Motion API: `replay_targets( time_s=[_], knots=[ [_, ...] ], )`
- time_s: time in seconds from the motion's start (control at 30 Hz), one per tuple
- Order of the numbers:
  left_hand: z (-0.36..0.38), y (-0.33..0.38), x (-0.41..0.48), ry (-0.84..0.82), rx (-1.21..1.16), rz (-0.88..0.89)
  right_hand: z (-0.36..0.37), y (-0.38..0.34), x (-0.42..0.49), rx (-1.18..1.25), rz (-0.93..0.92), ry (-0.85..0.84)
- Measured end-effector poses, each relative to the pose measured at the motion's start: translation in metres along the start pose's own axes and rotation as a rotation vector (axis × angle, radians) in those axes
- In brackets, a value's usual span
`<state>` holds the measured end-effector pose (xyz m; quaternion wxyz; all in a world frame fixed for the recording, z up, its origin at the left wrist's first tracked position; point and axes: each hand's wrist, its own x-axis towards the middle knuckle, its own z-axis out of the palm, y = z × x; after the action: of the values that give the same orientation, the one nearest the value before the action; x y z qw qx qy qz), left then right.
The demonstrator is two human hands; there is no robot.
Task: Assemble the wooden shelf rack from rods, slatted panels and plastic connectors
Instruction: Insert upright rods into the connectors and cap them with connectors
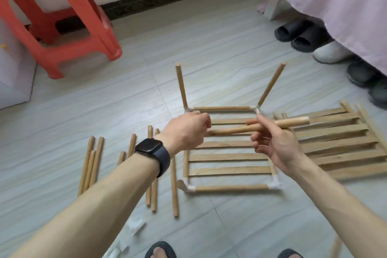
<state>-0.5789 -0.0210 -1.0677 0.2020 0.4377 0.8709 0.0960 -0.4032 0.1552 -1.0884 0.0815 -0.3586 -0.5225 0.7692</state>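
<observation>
Forearms out, my right hand (274, 146) pinches a rod (293, 122) lying left-to-right above the frame (228, 170), my left hand (186, 132) curled at its left end, grip untellable, front-right connector (276, 184) just below.

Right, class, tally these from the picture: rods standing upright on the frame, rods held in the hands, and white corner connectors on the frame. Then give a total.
Upright rods: 2
Held rod: 1
White corner connectors: 4
Total: 7
</observation>
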Motion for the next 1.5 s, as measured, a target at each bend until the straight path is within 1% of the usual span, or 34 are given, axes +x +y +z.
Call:
replay_targets(
  time_s=[0.07,0.13,0.23,0.33,0.43,0.5,0.6,0.7,0.77,0.93,1.0,1.33,1.5],
  knots=[
    [0.006,0.033,0.022,-0.056,0.039,0.013,-0.037,0.011,-0.027,-0.086,-0.093,0.219],
    [0.029,0.061,0.039,-0.147,0.089,-0.023,-0.07,0.028,-0.049,-0.204,-0.126,0.397],
    [0.092,0.089,0.045,-0.253,0.082,-0.087,-0.109,0.053,-0.072,-0.328,-0.125,0.522],
    [0.163,0.1,0.037,-0.393,0.032,-0.181,-0.134,0.067,-0.08,-0.472,-0.122,0.588],
    [0.217,0.094,0.025,-0.513,0.017,-0.271,-0.147,0.073,-0.079,-0.613,-0.107,0.577],
    [0.24,0.082,0.019,-0.55,0.015,-0.311,-0.151,0.076,-0.076,-0.68,-0.106,0.564],
    [0.257,0.069,0.016,-0.584,0.019,-0.313,-0.154,0.083,-0.068,-0.766,-0.075,0.54],
    [0.263,0.065,0.016,-0.597,0.001,-0.317,-0.153,0.092,-0.064,-0.805,-0.047,0.518],
    [0.267,0.064,0.016,-0.589,-0.016,-0.322,-0.153,0.097,-0.064,-0.862,-0.067,0.504],
    [0.274,0.06,0.017,-0.578,-0.053,-0.365,-0.138,0.101,-0.057,-1.052,-0.128,0.386],
    [0.276,0.061,0.016,-0.581,-0.047,-0.374,-0.132,0.105,-0.055,-1.099,-0.126,0.344],
    [0.279,0.062,0.019,-0.585,-0.034,-0.373,-0.133,0.105,-0.047,-1.14,-0.124,0.305],
    [0.268,0.069,0.018,-0.622,0.018,-0.343,-0.129,0.098,-0.039,-1.176,-0.071,0.262]
  ],
)
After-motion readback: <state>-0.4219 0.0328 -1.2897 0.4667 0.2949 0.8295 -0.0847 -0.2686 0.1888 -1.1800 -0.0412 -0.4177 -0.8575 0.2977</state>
